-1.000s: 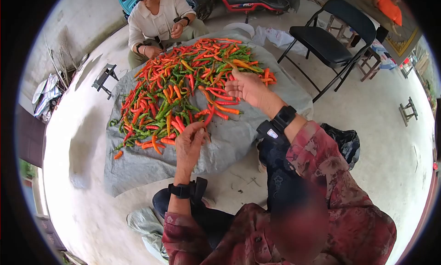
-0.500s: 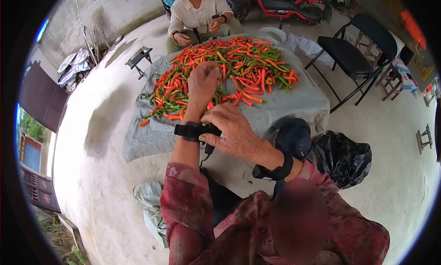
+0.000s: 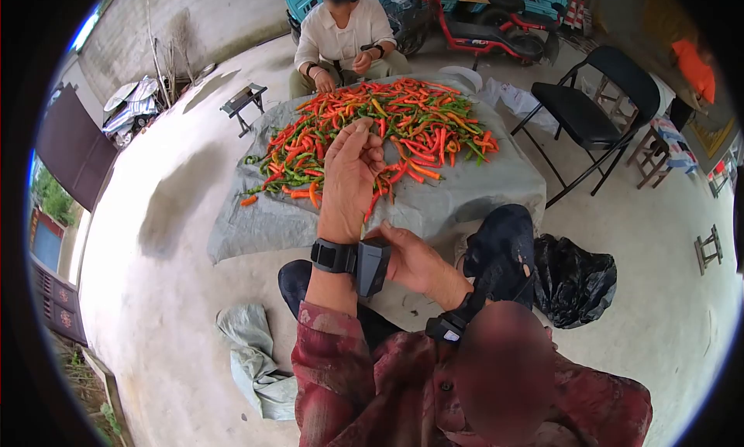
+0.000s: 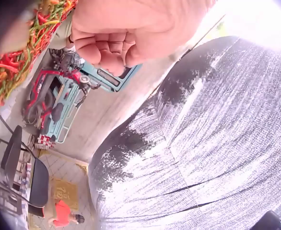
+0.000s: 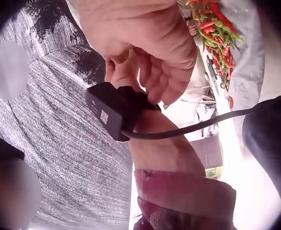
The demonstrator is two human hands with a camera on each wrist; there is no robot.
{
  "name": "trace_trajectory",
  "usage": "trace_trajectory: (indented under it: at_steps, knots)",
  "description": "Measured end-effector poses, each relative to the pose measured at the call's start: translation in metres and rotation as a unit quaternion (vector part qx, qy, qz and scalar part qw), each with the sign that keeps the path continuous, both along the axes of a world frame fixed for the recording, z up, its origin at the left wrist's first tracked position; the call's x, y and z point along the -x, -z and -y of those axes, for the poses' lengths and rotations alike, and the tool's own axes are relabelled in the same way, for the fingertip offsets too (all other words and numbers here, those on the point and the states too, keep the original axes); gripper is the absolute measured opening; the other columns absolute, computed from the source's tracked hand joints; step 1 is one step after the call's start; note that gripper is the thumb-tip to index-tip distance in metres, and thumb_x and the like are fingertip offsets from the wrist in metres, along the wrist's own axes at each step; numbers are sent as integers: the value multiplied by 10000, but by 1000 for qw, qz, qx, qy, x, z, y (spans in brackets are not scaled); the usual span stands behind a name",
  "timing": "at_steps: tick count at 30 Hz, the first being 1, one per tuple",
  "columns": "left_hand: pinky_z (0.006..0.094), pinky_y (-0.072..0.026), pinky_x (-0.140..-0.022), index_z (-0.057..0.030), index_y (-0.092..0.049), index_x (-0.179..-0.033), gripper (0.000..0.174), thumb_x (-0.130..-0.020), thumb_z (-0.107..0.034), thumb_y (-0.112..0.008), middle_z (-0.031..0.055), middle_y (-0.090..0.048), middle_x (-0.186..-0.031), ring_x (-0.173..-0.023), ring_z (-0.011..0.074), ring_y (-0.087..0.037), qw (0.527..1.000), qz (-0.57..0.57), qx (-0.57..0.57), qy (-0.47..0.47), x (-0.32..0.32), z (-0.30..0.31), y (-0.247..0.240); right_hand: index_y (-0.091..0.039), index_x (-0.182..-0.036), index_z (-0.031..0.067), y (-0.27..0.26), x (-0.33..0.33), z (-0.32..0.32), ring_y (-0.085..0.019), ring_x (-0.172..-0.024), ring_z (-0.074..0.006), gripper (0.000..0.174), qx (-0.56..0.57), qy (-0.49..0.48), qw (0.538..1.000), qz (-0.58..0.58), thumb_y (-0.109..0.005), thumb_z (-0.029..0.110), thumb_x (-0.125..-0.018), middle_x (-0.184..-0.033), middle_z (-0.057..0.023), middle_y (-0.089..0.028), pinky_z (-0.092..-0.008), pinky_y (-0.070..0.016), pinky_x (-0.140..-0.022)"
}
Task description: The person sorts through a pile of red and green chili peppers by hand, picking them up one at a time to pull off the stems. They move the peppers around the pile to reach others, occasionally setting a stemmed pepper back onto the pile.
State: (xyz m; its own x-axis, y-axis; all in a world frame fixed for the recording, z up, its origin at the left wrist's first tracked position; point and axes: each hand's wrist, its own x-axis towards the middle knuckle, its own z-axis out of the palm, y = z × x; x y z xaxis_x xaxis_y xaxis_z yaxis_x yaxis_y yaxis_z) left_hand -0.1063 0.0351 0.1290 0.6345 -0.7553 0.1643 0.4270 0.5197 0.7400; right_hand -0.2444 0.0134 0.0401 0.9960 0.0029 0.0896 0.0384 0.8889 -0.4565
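In the head view my left hand (image 3: pixel 350 180) is raised in front of the pepper pile, palm side partly toward me, with its fingers loosely curled. Nothing shows between those fingers (image 4: pixel 112 61) in the left wrist view. A black strap (image 3: pixel 333 256) with a boxy camera (image 3: pixel 373 267) circles the left wrist. My right hand (image 3: pixel 418 263) is at that camera, its thumb toward the near side. From the right wrist view, its curled fingers (image 5: pixel 171 86) reach the strap beside the camera body. Red, orange and green chili peppers (image 3: pixel 422 110) lie heaped beyond both hands.
The peppers lie on a grey sheet (image 3: pixel 496 185). Across it a person in a white shirt (image 3: pixel 345 36) sits with hands at the pile. A black folding chair (image 3: pixel 593 110) stands right, a black plastic bag (image 3: pixel 575 280) near my knee, a pale sack (image 3: pixel 252 354) on the floor left.
My right hand has drawn back from over the peppers to the left wrist and its camera. My left hand has risen from the pile's near edge. The head view has shifted.
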Motion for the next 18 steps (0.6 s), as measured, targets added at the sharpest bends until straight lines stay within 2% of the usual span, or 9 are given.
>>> trace_trajectory:
  at_steps: [3, 4, 9, 11, 12, 13, 15, 16, 18]
  knots:
    - [220, -440, -585, -57, -585, -1096, 204, -929, -172, -562, 0, -570, -789, -667, 92, -518, 1000, 0, 12, -13, 1, 0, 7, -578, -1057, 35, 1, 2, -8, -644, -895, -160, 174, 106, 85, 989, -50, -502, 140, -941, -982, -40, -640, -337, -533, -790]
    - [215, -437, -565, -54, -590, -1080, 193, -930, -172, -560, 3, -576, -768, -636, 88, -524, 1000, -5, 17, -16, 2, 3, 10, -595, -1011, 100, -9, 3, -12, -593, -736, -73, 192, 127, 86, 982, -111, -536, 273, -948, -901, 20, -614, -238, -518, -647]
    - [209, -435, -541, -49, -620, -1009, 189, -929, -212, -566, -5, -609, -726, -587, 68, -525, 991, 93, -65, -67, 6, 16, 30, -562, -910, 90, 19, 5, -4, -596, -768, -72, 123, 68, 56, 996, -13, -593, 209, -919, -857, 34, -589, -235, -526, -662]
    - [233, -439, -544, -13, -601, -1012, 185, -931, -173, -559, 4, -612, -738, -620, 89, -561, 897, 383, -173, -138, 5, 23, 42, -564, -915, 82, 23, 7, -3, -592, -753, -75, 131, 53, 63, 996, -39, -580, 212, -927, -863, 31, -593, -241, -530, -658]
    - [310, -453, -535, -16, -582, -1028, 206, -875, -153, -592, 90, -631, -737, -639, 168, -611, 833, 484, -227, -147, 8, 19, 36, -564, -915, 82, 22, 9, -4, -592, -753, -75, 131, 53, 64, 996, -39, -580, 212, -927, -863, 31, -593, -241, -530, -658]
    - [310, -453, -535, -16, -582, -1028, 206, -875, -153, -592, 90, -631, -737, -639, 168, -611, 832, 485, -226, -146, 10, 18, 35, -566, -916, 80, 18, 11, -5, -591, -758, -78, 137, 54, 60, 995, -60, -574, 215, -930, -872, 27, -596, -246, -528, -670]
    - [356, -493, -569, -43, -576, -1055, 235, -838, -125, -606, 125, -645, -815, -678, 241, -639, 737, 637, -195, -116, 14, 15, 37, -567, -918, 77, 18, 12, -5, -590, -763, -81, 142, 53, 56, 994, -81, -568, 219, -933, -881, 23, -599, -251, -527, -682]
    - [356, -493, -569, -43, -576, -1055, 235, -838, -125, -606, 125, -645, -815, -678, 241, -639, 736, 638, -197, -111, 14, 14, 40, -568, -922, 75, 19, 12, -8, -593, -775, -87, 147, 24, 36, 998, -54, -566, 222, -934, -889, 19, -604, -261, -524, -697]
    - [355, -514, -594, -59, -571, -1103, 284, -820, -72, -590, 110, -631, -866, -722, 262, -641, 581, 780, -204, -113, 13, 10, 45, -569, -925, 73, 23, 11, -12, -595, -787, -93, 152, -6, 18, 999, -29, -564, 225, -935, -898, 14, -609, -271, -522, -713]
